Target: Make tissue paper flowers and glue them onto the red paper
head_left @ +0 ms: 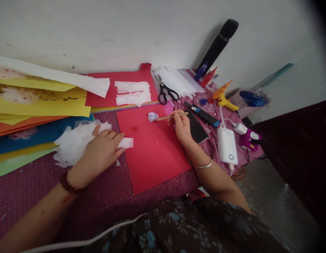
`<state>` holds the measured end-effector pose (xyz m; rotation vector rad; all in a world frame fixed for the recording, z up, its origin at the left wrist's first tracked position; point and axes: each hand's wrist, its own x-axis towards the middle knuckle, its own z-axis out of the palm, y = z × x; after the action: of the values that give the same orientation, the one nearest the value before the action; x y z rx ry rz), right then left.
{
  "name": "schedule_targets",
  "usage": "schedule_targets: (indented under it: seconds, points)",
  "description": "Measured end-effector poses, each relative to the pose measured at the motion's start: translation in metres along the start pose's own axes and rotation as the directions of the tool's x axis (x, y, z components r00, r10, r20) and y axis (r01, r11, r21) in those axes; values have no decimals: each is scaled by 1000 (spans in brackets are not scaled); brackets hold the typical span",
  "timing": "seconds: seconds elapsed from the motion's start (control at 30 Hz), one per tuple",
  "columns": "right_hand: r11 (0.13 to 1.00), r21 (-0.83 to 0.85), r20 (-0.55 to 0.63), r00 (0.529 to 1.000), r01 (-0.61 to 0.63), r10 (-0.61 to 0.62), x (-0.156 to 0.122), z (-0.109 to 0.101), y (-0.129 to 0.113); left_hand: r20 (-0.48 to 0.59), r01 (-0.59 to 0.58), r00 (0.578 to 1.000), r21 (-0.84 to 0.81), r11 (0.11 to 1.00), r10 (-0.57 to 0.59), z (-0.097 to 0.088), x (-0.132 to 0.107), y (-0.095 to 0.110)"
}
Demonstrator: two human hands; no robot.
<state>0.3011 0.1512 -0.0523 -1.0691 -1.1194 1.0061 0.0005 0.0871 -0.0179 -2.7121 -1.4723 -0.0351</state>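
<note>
My left hand [101,149] lies with fingers stretched over a pile of white tissue paper [73,142], its fingertips pressing a small white paper piece [126,142] at the left edge of a red paper sheet [152,154]. My right hand [182,126] pinches a thin wooden stick [170,116] whose tip touches a small white-purple paper flower [152,116] near the sheet's top. A small red blob [134,128] sits on the sheet.
Stacked coloured paper sheets [41,105] lie to the left, with white strips [132,93] on red paper at the back. Black scissors [167,93], a phone [196,128], a utility knife [203,114], an orange glue gun [223,96] and a white power bank [226,146] crowd the right.
</note>
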Motion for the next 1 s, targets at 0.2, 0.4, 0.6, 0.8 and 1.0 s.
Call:
schedule_targets:
  seconds: [0.2,0.4,0.6,0.8,1.0]
  points:
    - [985,163,-73,995,-56,68,-1,-1,-4,45,12,999,23,1000,-13,-8,-5,-18]
    - [856,355,72,924,-375,375,-11,10,-10,96,-9,995,29,1000,6,-15,-14,-34]
    - [749,383,274,841,-541,467,-28,24,-9,74,-31,997,-77,997,37,-29,-17,-33]
    - [754,367,272,838,-545,473,-28,24,-7,-41,-35,999,-91,995,31,-29,6,7]
    - [756,363,269,838,-545,475,-26,22,-6,46,106,994,-95,990,-102,-11,11,37]
